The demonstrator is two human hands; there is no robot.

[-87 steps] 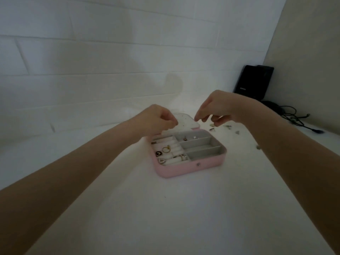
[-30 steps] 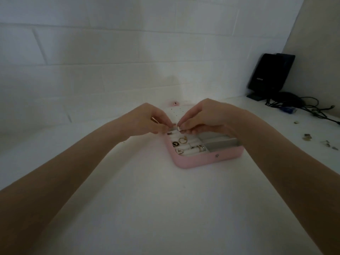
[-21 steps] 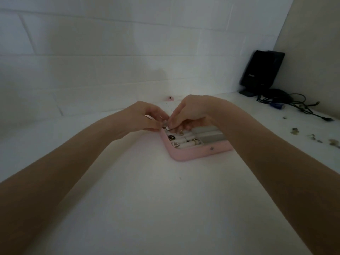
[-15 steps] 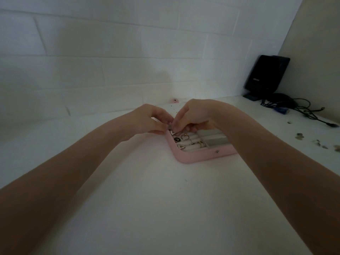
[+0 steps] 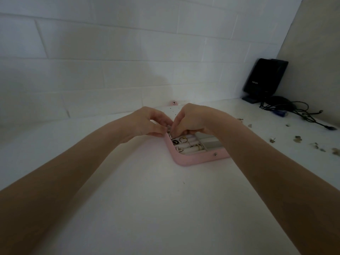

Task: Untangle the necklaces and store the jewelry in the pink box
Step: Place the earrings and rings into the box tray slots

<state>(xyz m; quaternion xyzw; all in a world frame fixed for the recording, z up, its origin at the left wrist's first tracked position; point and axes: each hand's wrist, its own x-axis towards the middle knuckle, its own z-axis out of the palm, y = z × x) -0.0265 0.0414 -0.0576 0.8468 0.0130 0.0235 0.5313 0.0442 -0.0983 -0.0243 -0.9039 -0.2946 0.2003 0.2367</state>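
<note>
I see my left hand (image 5: pixel 147 124) and right hand (image 5: pixel 191 120) with curled fingers pinching something tiny and shiny over the smooth pink box (image 5: pixel 193 160), at 12 o'clock on the white counter (image 5: pixel 147 199). Round rings (image 5: pixel 183 139) sit inside.

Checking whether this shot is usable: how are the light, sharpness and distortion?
Head view: dim light; wide-angle bending bows the wall tiles; forearms loom large. The rings in the pink box read clearly; the scattered jewelry at right is too small to identify.

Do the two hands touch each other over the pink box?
Touching. The head view shows the left hand and right hand meeting fingertip to fingertip, no gap visible, above the pink box's far-left corner.
</note>
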